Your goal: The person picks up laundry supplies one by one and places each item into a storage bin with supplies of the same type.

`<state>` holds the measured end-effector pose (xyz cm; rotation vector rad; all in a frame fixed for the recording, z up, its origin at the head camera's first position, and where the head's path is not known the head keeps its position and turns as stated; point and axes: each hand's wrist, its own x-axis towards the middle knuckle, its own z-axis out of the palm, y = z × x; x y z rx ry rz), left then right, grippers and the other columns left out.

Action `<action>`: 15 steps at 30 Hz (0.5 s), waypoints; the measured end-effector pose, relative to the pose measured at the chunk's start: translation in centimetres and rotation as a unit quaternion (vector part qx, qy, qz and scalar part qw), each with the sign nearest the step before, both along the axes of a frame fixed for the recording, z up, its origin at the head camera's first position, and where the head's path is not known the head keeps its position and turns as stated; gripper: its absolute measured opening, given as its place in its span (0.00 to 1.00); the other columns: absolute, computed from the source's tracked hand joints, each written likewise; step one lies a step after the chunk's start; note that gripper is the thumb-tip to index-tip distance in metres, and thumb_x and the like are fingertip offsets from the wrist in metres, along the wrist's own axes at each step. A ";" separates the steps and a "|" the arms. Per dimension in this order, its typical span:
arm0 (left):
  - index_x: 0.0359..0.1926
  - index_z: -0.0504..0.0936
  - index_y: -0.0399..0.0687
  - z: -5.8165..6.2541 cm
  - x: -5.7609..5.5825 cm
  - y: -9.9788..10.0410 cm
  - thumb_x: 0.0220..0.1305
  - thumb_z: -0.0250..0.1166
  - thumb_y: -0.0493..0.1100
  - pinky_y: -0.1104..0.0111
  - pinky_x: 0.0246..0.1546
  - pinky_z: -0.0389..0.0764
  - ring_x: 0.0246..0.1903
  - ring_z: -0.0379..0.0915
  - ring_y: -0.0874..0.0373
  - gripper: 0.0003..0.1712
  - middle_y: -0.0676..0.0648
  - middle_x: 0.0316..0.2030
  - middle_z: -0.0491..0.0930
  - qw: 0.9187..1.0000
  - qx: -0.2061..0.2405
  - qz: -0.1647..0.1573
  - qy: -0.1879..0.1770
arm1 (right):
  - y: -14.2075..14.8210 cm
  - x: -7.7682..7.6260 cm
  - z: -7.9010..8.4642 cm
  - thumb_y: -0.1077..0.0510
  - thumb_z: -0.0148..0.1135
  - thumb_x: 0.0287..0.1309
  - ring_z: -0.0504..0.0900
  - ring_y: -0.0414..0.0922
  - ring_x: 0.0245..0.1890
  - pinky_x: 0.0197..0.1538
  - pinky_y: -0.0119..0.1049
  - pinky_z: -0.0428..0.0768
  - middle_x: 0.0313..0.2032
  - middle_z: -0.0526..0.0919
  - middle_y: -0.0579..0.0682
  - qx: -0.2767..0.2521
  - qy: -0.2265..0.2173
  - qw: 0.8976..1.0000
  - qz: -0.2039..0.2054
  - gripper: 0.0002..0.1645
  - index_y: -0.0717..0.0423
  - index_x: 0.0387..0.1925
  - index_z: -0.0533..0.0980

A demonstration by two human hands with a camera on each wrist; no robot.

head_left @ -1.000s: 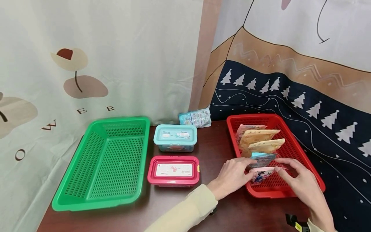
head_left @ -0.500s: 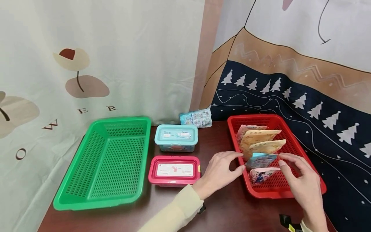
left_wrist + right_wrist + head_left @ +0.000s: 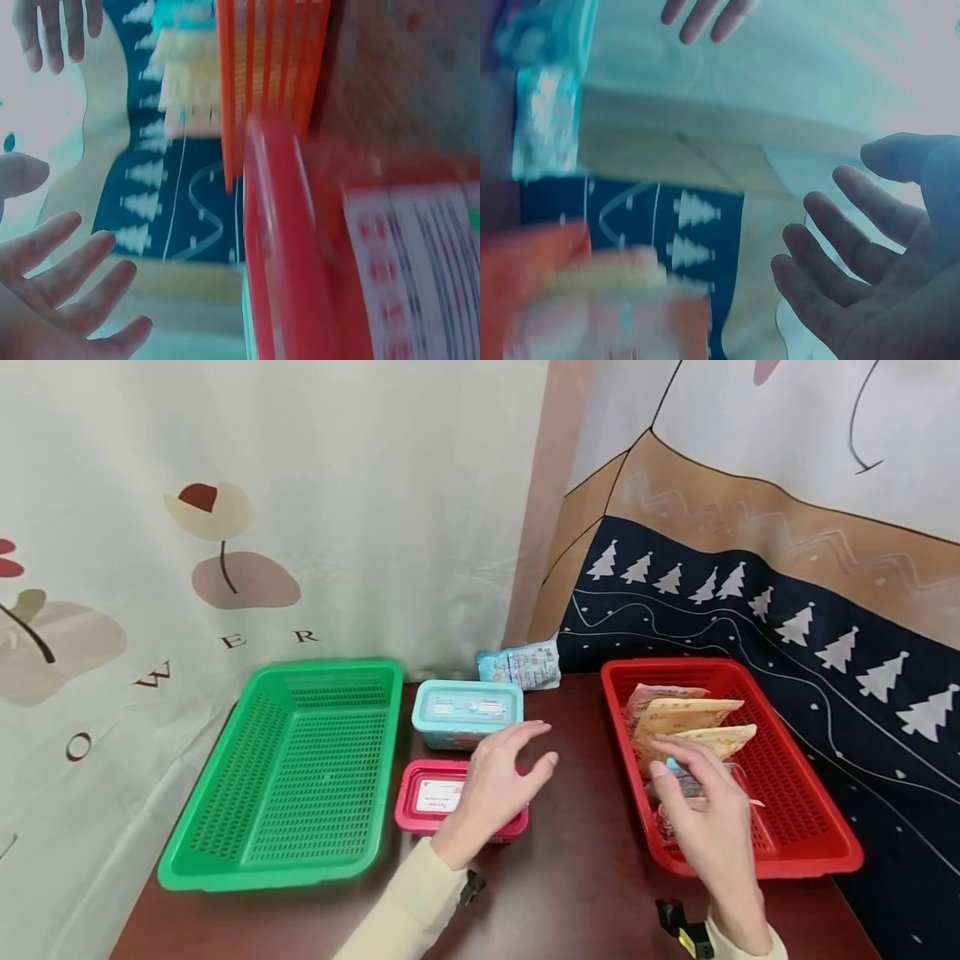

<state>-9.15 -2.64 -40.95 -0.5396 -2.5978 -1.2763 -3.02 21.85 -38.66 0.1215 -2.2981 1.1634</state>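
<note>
My left hand [image 3: 495, 781] hovers above the pink-red lidded box [image 3: 420, 797], fingers spread and holding nothing. It hides the right part of that box's lid. Close under the same hand, the left wrist view shows the box's side with a barcode label [image 3: 412, 270]. Over the front of the red basket [image 3: 821, 860] hangs my right hand [image 3: 705, 818], fingers loosely bent with nothing between them. Packets stand in a row inside: a pink one [image 3: 645, 700] at the back, two tan packets [image 3: 678, 717], then a blue packet [image 3: 667, 789] and a pink patterned one [image 3: 666, 828], both partly hidden by the right hand.
To the left lies a green basket [image 3: 322, 777] with nothing in it. A light blue lidded box [image 3: 467, 706] stands behind the pink-red one. Farther back, a blue and white packet [image 3: 528, 666] leans on the curtain [image 3: 375, 527]. Dark red-brown tabletop [image 3: 577, 877] runs between boxes and red basket.
Both hands have come away from the front packets, which now stand by themselves. The left hand has moved left over the pink-red box; the right hand has shifted left above the basket.
</note>
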 end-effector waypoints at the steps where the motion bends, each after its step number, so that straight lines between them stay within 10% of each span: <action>1: 0.64 0.83 0.55 0.0 0.0 -0.7 0.66 0.69 0.53 0.52 0.64 0.75 0.64 0.75 0.53 0.26 0.52 0.63 0.81 1.000 0.005 0.011 -0.005 | -0.6 -0.4 0.1 0.64 0.68 0.65 0.77 0.30 0.57 0.54 0.18 0.72 0.56 0.84 0.45 0.000 -0.001 1.000 0.013 0.16 0.53 0.54 0.85; 7: 0.68 0.79 0.51 0.4 -0.2 -4.0 0.66 0.69 0.51 0.48 0.62 0.76 0.64 0.75 0.47 0.30 0.48 0.64 0.80 0.997 0.020 0.072 -0.022 | -3.5 -3.4 0.4 0.59 0.67 0.68 0.77 0.41 0.61 0.62 0.22 0.69 0.58 0.83 0.45 0.006 -0.014 0.998 0.059 0.16 0.50 0.55 0.84; 15: 0.71 0.75 0.51 0.8 -0.9 -7.2 0.68 0.68 0.52 0.48 0.65 0.72 0.65 0.73 0.48 0.33 0.50 0.65 0.79 0.990 0.013 0.134 -0.047 | -6.4 -8.8 0.1 0.53 0.63 0.71 0.79 0.53 0.60 0.64 0.53 0.75 0.60 0.82 0.54 0.036 -0.067 0.992 0.099 0.20 0.54 0.61 0.80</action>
